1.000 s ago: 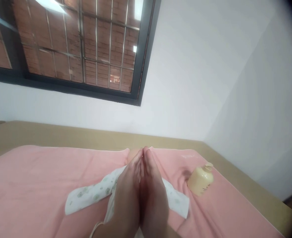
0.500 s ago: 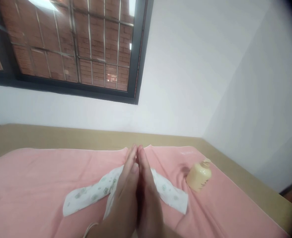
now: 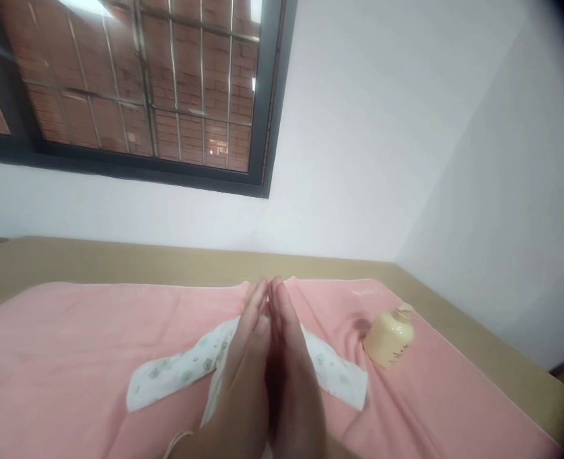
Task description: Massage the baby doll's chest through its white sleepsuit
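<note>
My left hand [image 3: 244, 363] and my right hand [image 3: 292, 366] are held palm to palm with the fingers stretched out and pointing away from me. Nothing shows between them. Behind and below them lies a small white garment [image 3: 179, 376] with a pale green print, its two sleeves spread to the left and right. My hands and forearms hide most of its body. The garment rests on a pink blanket [image 3: 62, 357]. A pale yellow bottle [image 3: 388, 338] with dark marks on it is tilted on the blanket, to the right of the garment.
Under the blanket is a light wooden surface [image 3: 133, 256], its far edge meeting a white wall [image 3: 349, 140]. A dark-framed window [image 3: 186, 173] with metal bars is above at the left. A second wall [image 3: 516, 210] stands to the right.
The whole scene sits slightly further right in the picture, as the view has shifted a little. My hands stay pressed together above the garment.
</note>
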Tool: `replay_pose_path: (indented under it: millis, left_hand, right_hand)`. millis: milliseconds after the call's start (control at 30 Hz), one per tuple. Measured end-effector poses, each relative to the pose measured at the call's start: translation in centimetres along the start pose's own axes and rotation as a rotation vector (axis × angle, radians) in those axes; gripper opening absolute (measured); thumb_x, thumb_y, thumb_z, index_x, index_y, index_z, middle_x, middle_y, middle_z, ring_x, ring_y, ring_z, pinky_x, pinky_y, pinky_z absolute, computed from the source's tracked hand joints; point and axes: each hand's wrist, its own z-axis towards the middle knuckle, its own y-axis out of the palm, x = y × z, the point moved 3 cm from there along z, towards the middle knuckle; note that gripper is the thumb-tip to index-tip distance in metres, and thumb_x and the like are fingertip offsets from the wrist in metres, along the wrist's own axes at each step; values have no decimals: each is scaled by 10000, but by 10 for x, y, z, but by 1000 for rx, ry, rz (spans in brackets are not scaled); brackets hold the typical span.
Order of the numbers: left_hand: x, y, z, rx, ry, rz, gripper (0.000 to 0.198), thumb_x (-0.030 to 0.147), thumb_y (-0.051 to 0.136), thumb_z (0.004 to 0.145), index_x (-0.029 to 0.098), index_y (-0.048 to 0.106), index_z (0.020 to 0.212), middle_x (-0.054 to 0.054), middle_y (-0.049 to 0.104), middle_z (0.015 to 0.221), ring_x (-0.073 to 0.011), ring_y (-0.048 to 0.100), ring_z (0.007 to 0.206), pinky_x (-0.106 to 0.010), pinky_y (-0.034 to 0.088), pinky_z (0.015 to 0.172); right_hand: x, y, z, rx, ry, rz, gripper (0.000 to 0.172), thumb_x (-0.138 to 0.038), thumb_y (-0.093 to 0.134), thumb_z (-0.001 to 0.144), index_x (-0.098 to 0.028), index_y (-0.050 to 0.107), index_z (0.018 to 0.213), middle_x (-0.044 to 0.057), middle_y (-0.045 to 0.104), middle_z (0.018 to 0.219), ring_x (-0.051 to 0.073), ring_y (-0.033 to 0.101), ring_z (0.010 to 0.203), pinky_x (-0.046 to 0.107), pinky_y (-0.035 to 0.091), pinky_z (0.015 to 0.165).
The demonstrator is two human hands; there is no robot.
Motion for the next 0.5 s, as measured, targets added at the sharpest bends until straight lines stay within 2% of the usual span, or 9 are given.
replay_pose_path:
  millis: [100, 167, 233, 333, 500]
  left_hand:
    - [2, 7, -6, -30, 102, 115, 402, 310, 364, 917, 323, 474, 1303, 106, 492, 1341, -166, 242, 1365, -301, 416, 1066]
    - [4, 13, -9, -46, 181, 227, 419, 299, 423, 895, 306, 470, 1311, 119, 438, 1381, -182, 201, 1377, -325, 354, 1105]
    - [5, 16, -11, -55, 242, 323, 443, 309, 456, 880, 302, 457, 1323, 122, 394, 1410, -197, 176, 1381, -337, 312, 1123]
    - [6, 16, -10, -90, 257, 404, 450, 325, 445, 883, 309, 446, 1332, 117, 344, 1437, -208, 130, 1384, -339, 305, 1123]
    - [4, 10, -6, -119, 246, 439, 492, 323, 411, 897, 294, 361, 1385, 112, 277, 1468, -210, 50, 1392, -406, 224, 1146]
  right_hand:
    - [-3, 1, 4, -7, -5, 2, 466, -430, 438, 922, -298, 378, 1365, 56, 351, 1436, 243, 376, 1281, 468, 340, 1041]
    - [-4, 0, 5, -11, -7, 2, 470, -426, 478, 909, -229, 422, 1332, 99, 394, 1394, 261, 419, 1238, 505, 342, 1017]
    - [-3, 0, 5, -13, -11, 3, 499, -479, 396, 927, -241, 388, 1365, 79, 391, 1412, 252, 372, 1289, 490, 311, 1053]
    - [-3, -1, 1, -13, -18, -3, 555, -538, 253, 936, -290, 280, 1431, -11, 356, 1450, 186, 247, 1368, 404, 258, 1118]
    - [-2, -3, 1, -4, -30, -70, 536, -459, 320, 940, -351, 199, 1450, -75, 297, 1471, 160, 186, 1384, 395, 240, 1143]
